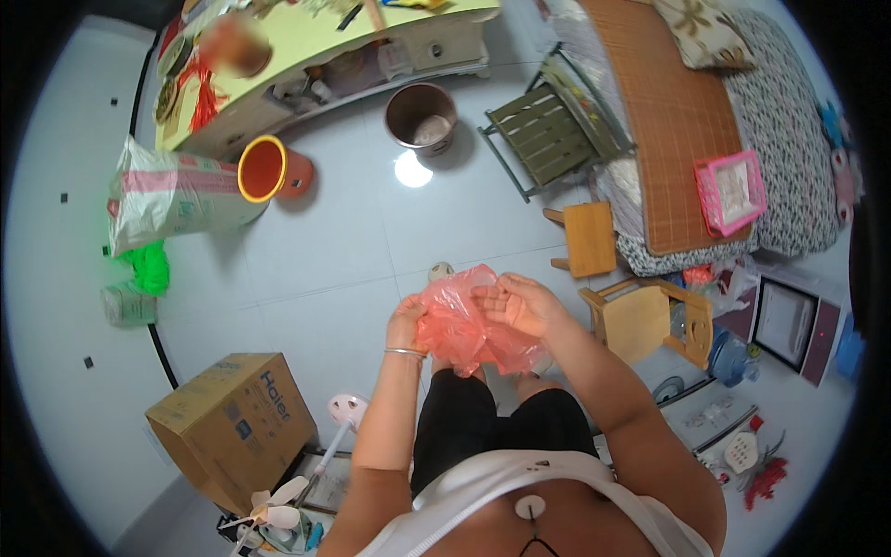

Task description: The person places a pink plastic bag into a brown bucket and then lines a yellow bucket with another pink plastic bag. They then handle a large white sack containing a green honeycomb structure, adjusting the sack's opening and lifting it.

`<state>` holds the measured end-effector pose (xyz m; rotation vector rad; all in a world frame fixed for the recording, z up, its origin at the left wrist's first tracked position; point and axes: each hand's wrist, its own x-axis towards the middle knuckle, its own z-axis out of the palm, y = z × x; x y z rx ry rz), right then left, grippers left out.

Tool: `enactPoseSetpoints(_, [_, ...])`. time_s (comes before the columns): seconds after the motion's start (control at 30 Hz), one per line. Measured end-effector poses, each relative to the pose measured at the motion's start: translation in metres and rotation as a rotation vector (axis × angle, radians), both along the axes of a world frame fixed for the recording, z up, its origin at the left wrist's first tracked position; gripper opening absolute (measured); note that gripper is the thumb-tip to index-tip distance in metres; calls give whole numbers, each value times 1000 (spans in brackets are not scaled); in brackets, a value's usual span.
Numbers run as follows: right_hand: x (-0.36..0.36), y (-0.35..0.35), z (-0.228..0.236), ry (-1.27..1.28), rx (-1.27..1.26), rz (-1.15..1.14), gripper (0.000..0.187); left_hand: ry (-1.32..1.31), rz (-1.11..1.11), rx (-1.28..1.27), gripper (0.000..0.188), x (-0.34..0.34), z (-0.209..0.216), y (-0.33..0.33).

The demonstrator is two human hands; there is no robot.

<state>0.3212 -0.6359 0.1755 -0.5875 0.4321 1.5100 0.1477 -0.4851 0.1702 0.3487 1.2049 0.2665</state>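
Observation:
A thin, crumpled red plastic bag (457,320) hangs in front of my body, above my knees. My left hand (406,325), with a bangle at the wrist, is closed on the bag's left edge. On the other side my right hand (522,304) lies against the bag with its palm up and its fingers stretched toward the left. The tips of those fingers partly blend into the red film. Loose folds of the bag spread below the right palm.
Ahead stand a brown bin (422,119), an orange bucket (278,172) and a large white sack (176,197). A green folding chair (543,130), a wooden stool (591,239) and a wooden chair (639,323) are at right. A cardboard box (232,422) sits at near left.

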Motion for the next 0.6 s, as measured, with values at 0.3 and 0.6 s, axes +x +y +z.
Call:
enactPoseSetpoints(0.3, [-3, 228, -7, -865, -109, 405, 23, -6, -52, 35, 10, 34, 8, 173])
enactPoseSetpoints(0.6, [62, 295, -80, -463, -367, 81, 27, 72, -49, 84, 9, 114, -12, 252])
